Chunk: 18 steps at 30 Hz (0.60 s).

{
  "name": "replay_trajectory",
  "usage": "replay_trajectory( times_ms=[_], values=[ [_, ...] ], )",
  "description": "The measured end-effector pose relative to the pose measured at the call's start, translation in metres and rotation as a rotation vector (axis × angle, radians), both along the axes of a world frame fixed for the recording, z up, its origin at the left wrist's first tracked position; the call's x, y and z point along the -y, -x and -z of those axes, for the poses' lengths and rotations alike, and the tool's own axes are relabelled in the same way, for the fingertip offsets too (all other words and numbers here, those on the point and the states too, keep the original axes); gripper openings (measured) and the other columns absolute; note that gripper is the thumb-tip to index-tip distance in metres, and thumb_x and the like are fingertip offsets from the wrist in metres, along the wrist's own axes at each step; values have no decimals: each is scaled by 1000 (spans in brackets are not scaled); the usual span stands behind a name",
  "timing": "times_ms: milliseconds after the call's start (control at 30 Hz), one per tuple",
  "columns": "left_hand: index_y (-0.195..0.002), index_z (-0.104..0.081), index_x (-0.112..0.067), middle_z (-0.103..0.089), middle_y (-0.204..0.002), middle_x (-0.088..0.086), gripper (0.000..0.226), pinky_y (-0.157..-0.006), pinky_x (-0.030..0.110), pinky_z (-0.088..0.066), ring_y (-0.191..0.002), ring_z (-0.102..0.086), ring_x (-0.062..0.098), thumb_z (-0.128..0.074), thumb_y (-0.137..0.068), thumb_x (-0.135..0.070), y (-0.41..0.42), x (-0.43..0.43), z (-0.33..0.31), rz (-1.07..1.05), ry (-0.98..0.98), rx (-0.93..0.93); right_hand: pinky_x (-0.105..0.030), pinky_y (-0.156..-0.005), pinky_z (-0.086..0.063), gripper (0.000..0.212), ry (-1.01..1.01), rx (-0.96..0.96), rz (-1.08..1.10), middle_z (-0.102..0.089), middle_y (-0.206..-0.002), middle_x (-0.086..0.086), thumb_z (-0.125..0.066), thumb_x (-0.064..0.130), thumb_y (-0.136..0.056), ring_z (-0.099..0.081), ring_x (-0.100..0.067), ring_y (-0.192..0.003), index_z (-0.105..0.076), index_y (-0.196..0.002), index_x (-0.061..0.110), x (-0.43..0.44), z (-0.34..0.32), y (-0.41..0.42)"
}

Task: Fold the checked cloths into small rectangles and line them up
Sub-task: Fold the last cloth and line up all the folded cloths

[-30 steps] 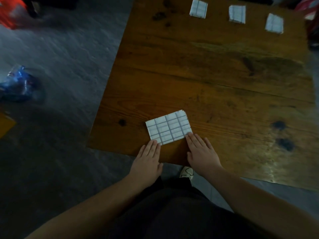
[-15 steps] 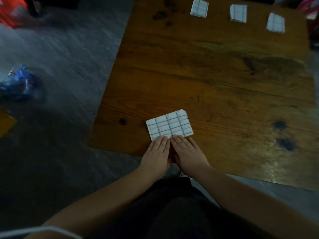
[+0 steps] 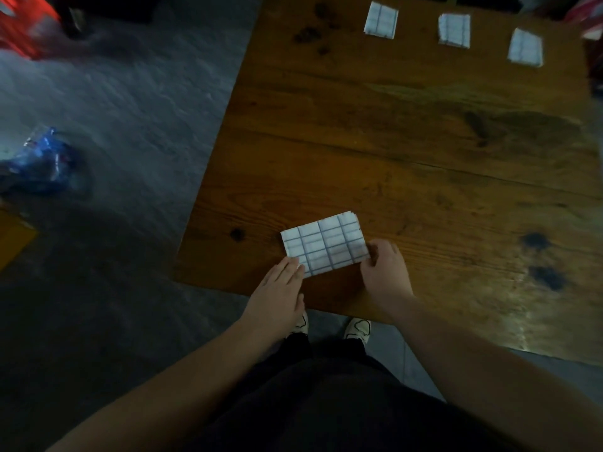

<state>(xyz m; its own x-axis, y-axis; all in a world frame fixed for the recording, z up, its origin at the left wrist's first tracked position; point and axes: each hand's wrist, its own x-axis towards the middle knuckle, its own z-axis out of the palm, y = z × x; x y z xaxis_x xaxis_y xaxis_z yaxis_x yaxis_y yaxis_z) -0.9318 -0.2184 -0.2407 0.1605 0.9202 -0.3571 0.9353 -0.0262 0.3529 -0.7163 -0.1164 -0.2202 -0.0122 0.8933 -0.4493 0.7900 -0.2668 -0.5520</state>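
1. On the brown wooden table (image 3: pixel 424 158), near my edge, lies the folded white checked cloth (image 3: pixel 326 244).
2. My left hand (image 3: pixel 277 288) presses flat fingers over its near corner.
3. My right hand (image 3: pixel 385 275) pinches its right edge.

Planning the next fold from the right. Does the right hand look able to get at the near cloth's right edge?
Likely yes: the right hand sits at the right edge of the near cloth, fingers curled onto it; the left hand presses only its near left corner.
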Motion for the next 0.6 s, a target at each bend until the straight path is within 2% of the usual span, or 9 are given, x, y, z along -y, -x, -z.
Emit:
replay_trajectory(
  times_ms=[133, 333, 467, 533, 600],
  values=[
    [-161, -18, -12, -10, -170, 6, 61, -125, 32, -6, -156, -1, 17, -41, -105, -25, 4, -22, -4, -42, 2, 45, -45, -109, -45, 53, 77, 70, 65, -47, -143, -6, -66, 23, -96, -43, -26, -134, -45, -144, 15, -21, -2, 15],
    [-156, -30, -13, -21, -166, 6, 58, -124, 40, -18, -154, -12, 20, -47, -101, -24, 11, -38, 0, -36, 57, 42, -53, -100, -51, 45, 161, 154, 139, -49, -132, -15, -69, 20, -92, -51, -35, -121, -44, -128, 10, -31, 8, 33],
    [-149, -39, -17, -31, -160, 4, 53, -119, 40, -27, -148, -24, 20, -51, -98, -24, 14, -42, 2, -45, 26, 33, -48, -88, -58, 35, 203, 133, 211, -56, -121, -14, -66, 15, -92, -59, -32, -108, -41, -115, 14, -35, 7, 37],
    [-151, -37, -21, -31, -159, 3, 56, -118, 40, -27, -146, -25, 21, -52, -97, -25, 15, -44, 1, -32, 17, 20, -45, -81, -59, 30, 223, 140, 211, -61, -114, -11, -65, 17, -92, -62, -28, -100, -45, -114, 13, -35, 6, 36],
    [-155, -32, -26, -27, -161, 3, 60, -117, 43, -28, -146, -24, 23, -52, -97, -27, 15, -46, 0, 7, 14, -10, -44, -82, -57, 29, 238, 156, 181, -61, -116, -10, -66, 19, -91, -60, -27, -102, -52, -117, 13, -35, 4, 36]
  ],
)
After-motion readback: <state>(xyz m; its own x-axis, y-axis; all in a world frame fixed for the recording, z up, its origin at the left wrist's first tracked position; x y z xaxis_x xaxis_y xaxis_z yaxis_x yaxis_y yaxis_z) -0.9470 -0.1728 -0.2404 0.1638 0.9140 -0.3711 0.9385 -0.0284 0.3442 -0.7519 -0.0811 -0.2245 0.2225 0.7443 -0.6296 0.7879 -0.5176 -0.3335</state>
